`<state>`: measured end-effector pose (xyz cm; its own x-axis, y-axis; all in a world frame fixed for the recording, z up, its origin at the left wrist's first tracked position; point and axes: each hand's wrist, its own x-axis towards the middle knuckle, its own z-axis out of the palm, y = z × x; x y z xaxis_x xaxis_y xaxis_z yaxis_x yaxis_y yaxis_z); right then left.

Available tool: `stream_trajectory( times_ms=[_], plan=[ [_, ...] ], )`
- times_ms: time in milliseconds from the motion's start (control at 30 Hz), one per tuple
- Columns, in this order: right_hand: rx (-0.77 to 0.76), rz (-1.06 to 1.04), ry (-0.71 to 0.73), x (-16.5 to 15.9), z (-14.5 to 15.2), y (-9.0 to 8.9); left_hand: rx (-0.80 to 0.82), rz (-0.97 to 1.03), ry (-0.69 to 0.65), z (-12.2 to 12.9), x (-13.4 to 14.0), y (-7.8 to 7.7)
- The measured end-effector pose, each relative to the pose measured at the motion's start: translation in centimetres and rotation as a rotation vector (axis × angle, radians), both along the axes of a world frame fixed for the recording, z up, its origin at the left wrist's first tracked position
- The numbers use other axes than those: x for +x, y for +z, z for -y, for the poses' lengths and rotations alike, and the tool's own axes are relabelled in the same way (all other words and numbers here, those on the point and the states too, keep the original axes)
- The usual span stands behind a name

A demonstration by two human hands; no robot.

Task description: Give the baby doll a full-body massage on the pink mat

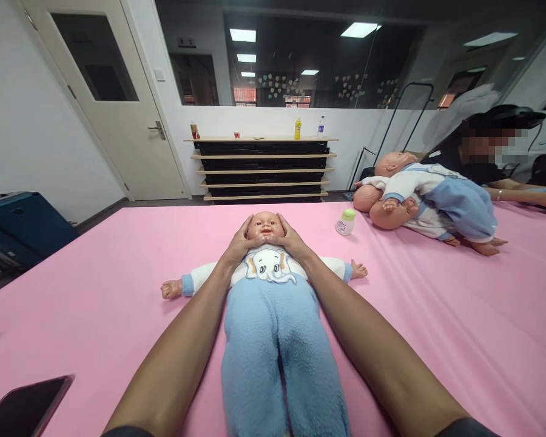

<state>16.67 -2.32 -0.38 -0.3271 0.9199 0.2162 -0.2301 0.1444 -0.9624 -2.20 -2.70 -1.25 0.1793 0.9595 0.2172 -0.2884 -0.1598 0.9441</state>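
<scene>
Spread rather than clenched, the left grip (241, 243) and the right grip (295, 240) cupped the head of the baby doll (273, 303) from either side, fingers along its temples and thumbs nearly meeting at the chin. How hard they pressed I could not tell from where I stood. The doll lay face up between the forearms on the pink-covered desk (118, 303), arms flung wide, its elephant-fronted top (272, 267) facing the ceiling. To me the likeliest trouble was uneven pressure: one palm bearing harder than the other would have rolled the head sideways. The face looked smooth, so a thumb could have skidded off the chin onto the lips. Beyond the doll's outstretched hand on the right stood a green-capped white bottle (345, 223), which a wide swing of that arm might have toppled. Creases in the cover (437, 340) ran on that side too, and a tug there could have shifted the bottle or the heaped dolls (459, 200) near it
</scene>
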Motion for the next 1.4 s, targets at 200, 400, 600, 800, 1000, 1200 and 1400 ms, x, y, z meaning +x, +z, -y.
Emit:
stream_trajectory(
  times_ms=[200,400,600,800,1000,1200,1400],
  plan=[
    [-0.067,-0.093,0.052,0.05,-0.09,-0.03,-0.024,0.046,-0.028,0.10,-0.04,0.06],
    [-0.085,-0.134,0.089,0.07,-0.53,-0.34,-0.061,0.081,-0.062,0.22,0.06,0.26],
    [0.027,0.053,-0.034,0.27,0.00,0.30,-0.022,0.022,-0.038,0.18,0.16,0.22],
    [-0.014,0.006,-0.015,0.17,0.30,0.51,-0.035,0.039,-0.025,0.35,0.08,0.36],
    [-0.046,-0.069,0.039,0.10,-0.13,-0.11,-0.054,0.075,-0.065,0.55,-0.09,0.49],
    [0.002,0.005,-0.011,0.21,-0.16,0.10,-0.041,0.037,-0.044,0.30,0.26,0.44],
    [0.034,0.063,-0.049,0.23,0.03,0.45,-0.005,0.006,-0.005,0.06,0.20,0.07]
  ],
)
